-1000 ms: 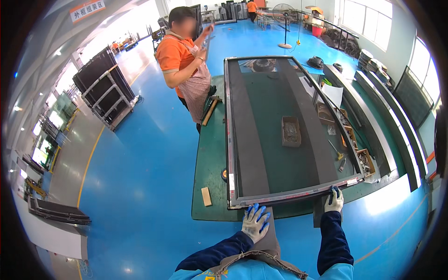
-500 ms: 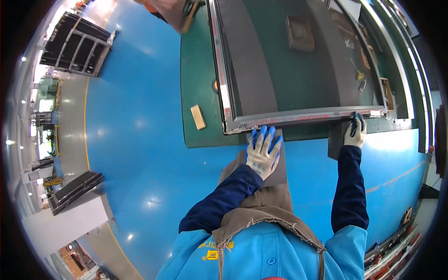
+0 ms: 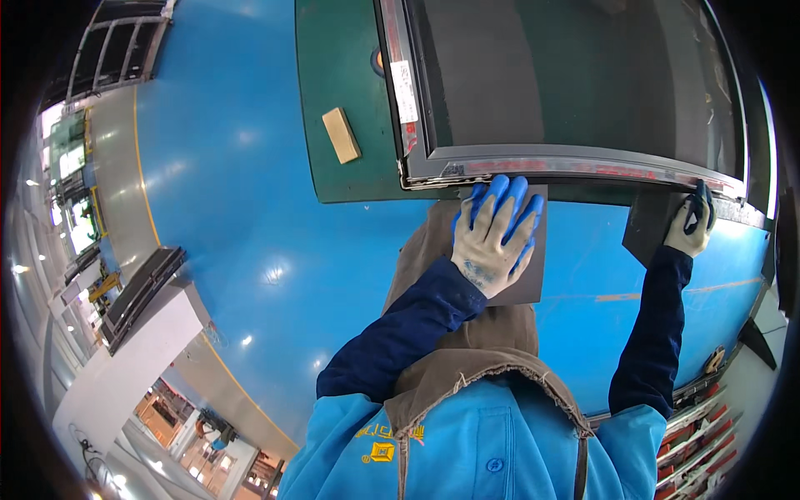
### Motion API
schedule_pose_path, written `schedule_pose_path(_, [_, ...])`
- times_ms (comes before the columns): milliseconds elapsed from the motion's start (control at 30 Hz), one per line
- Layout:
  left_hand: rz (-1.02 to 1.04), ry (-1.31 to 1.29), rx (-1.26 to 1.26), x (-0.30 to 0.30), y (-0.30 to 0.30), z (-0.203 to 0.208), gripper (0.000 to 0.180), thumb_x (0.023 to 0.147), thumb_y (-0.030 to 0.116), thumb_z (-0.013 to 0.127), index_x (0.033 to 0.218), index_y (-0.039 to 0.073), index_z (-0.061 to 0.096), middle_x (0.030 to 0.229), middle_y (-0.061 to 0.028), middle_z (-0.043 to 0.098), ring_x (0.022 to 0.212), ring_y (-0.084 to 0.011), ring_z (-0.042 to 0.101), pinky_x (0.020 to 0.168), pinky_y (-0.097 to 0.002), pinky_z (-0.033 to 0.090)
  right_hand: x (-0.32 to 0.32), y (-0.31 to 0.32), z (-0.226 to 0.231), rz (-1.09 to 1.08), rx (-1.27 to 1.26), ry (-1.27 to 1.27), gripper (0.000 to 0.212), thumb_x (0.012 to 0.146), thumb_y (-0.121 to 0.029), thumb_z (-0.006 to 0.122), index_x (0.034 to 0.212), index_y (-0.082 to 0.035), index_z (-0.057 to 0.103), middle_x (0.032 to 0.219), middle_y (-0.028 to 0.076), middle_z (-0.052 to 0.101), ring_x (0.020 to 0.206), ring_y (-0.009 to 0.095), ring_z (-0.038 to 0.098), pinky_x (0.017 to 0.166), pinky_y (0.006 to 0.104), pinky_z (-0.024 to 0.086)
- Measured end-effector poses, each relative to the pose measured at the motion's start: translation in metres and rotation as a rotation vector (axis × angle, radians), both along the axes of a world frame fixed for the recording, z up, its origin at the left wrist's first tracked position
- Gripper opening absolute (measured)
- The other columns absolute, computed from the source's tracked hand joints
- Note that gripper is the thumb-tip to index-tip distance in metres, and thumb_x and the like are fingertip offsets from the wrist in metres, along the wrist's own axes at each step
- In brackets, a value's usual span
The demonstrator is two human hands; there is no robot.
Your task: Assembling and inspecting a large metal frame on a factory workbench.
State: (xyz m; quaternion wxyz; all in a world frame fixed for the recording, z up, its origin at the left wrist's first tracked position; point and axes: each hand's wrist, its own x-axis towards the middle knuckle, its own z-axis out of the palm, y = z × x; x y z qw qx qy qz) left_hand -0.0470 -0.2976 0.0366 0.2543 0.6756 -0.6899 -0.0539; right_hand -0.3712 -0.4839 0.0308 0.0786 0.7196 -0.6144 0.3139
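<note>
A large framed dark panel (image 3: 575, 163), perhaps glazed, lies on a green table (image 3: 333, 180) in front of me. Dark grey strips show beneath it, and their ends hang over the near edge. My left hand (image 3: 495, 242), in a white glove with blue fingers, lies flat and spread over one hanging strip end (image 3: 527, 287); its fingertips reach the frame's near edge. Near the frame's right corner, my right hand (image 3: 692, 225), gloved alike, has its fingers bent around the edge. Beside it hangs another strip end (image 3: 650, 229). The right fingertips are partly hidden.
A small tan block (image 3: 341, 136) sits on the table left of the frame. Across the blue floor (image 3: 242, 167) stand a rack (image 3: 117, 50) and a white stand (image 3: 133, 358) with dark panels on it. Long red and white pieces (image 3: 700, 442) lie at lower right.
The view has shifted closer to the frame's near edge, so the frame looks larger. My left hand stays spread at the edge; my right hand stays near the right corner.
</note>
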Motion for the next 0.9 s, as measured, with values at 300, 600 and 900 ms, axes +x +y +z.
schedule_pose_path(300, [0.023, 0.082, -0.018, 0.002, 0.001, -0.006, 0.058, 0.075, 0.029, 0.068, 0.129, 0.017, 0.054, 0.133, -0.0179, 0.039, 0.123, -0.0378, 0.037, 0.089, -0.0548, 0.041, -0.022, 0.002, -0.011, -0.103, 0.054, 0.025, 0.031, 0.080, -0.019, 0.071, 0.110, -0.013, 0.064, 0.112, 0.009, 0.063, 0.096, 0.027, 0.064, 0.083, 0.0345, 0.052])
schedule_pose_path(600, [0.094, 0.188, -0.098, 0.000, 0.000, -0.009, 0.059, 0.069, 0.026, 0.076, 0.125, 0.023, 0.057, 0.128, -0.0108, 0.044, 0.121, -0.0315, 0.044, 0.087, -0.0491, 0.046, -0.014, 0.003, -0.005, -0.166, 0.066, 0.088, 0.033, 0.083, -0.016, 0.068, 0.115, -0.011, 0.060, 0.112, 0.011, 0.059, 0.100, 0.028, 0.061, 0.088, 0.0360, 0.050])
schedule_pose_path(900, [0.213, 0.150, -0.337, 0.057, 0.018, -0.003, 0.054, 0.064, 0.031, 0.084, 0.114, 0.031, 0.061, 0.114, -0.0053, 0.052, 0.097, -0.0228, 0.054, 0.082, -0.0390, 0.048, -0.008, 0.003, -0.006, -0.143, 0.090, 0.057, 0.033, 0.084, -0.017, 0.068, 0.115, -0.010, 0.059, 0.112, 0.013, 0.059, 0.100, 0.029, 0.060, 0.088, 0.0361, 0.051])
